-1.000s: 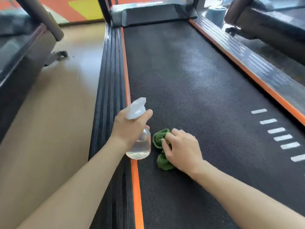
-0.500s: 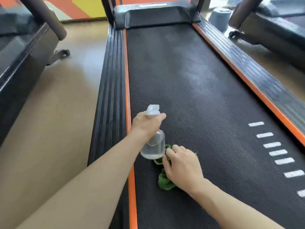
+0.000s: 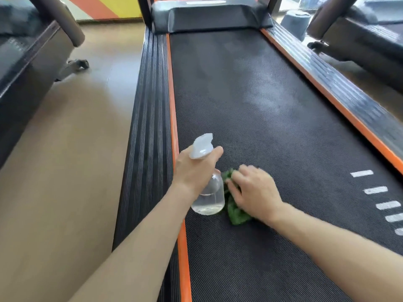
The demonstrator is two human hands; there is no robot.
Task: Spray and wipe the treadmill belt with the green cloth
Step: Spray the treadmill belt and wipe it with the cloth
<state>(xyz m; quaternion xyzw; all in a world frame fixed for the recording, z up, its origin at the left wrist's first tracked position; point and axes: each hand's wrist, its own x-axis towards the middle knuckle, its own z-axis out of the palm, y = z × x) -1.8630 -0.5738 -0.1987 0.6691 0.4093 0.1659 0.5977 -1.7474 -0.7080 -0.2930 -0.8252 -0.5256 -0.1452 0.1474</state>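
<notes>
Treadmill belt (image 3: 272,127) runs ahead of you, black, with an orange side rail (image 3: 172,105) on its left edge and a pale damp-looking patch mid-belt. Your left hand (image 3: 194,168) grips a clear spray bottle (image 3: 208,192) by the neck, nozzle pointing up the belt. Your right hand (image 3: 255,192) presses the bunched green cloth (image 3: 236,212) onto the belt, just right of the bottle, fingers curled into it.

Treadmill belt (image 3: 250,105) between two side rails (image 3: 148,127). Cloth (image 3: 236,212) on the belt near its left edge, under the right hand (image 3: 255,190). Spray bottle (image 3: 208,192) just left of the cloth, held by the left hand (image 3: 194,168). Dash marks (image 3: 375,190) along the belt's right edge. Motor cover (image 3: 209,16) at the far end.
</notes>
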